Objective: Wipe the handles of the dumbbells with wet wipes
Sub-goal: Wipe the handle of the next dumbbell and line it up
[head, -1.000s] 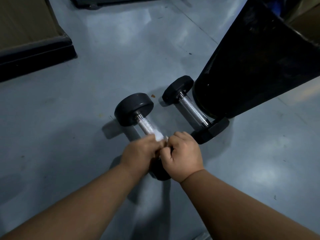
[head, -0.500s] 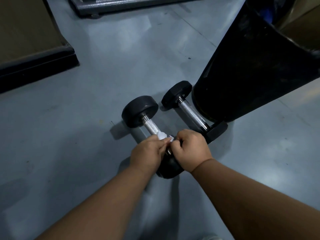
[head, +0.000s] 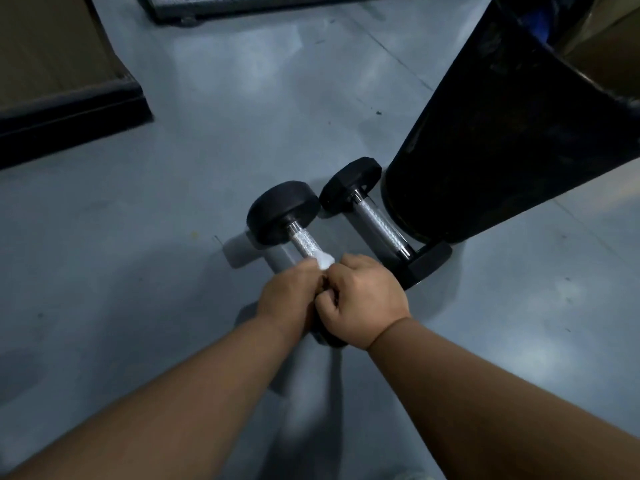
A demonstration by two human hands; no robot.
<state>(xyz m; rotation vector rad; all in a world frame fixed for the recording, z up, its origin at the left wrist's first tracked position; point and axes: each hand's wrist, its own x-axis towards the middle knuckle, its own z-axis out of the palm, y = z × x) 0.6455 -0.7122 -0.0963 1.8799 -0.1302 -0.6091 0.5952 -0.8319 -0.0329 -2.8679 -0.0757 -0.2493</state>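
Observation:
Two black dumbbells with knurled metal handles lie side by side on the grey floor. On the near dumbbell (head: 282,211), my left hand (head: 289,299) and my right hand (head: 363,299) meet over the near end of the handle. A white wet wipe (head: 325,262) shows between them, wrapped on the handle. Both hands have curled fingers around the wipe and handle. The near weight head is mostly hidden under my hands. The second dumbbell (head: 375,221) lies just to the right, untouched.
A large black bin bag (head: 502,140) stands at the right, touching the second dumbbell. A dark-edged platform (head: 69,105) sits at the far left. A metal frame base (head: 259,5) runs along the top edge.
The view has shifted so the dumbbells sit more to the right. My hands stay together on the wipe at the near end of the handle, with slight movement along it.

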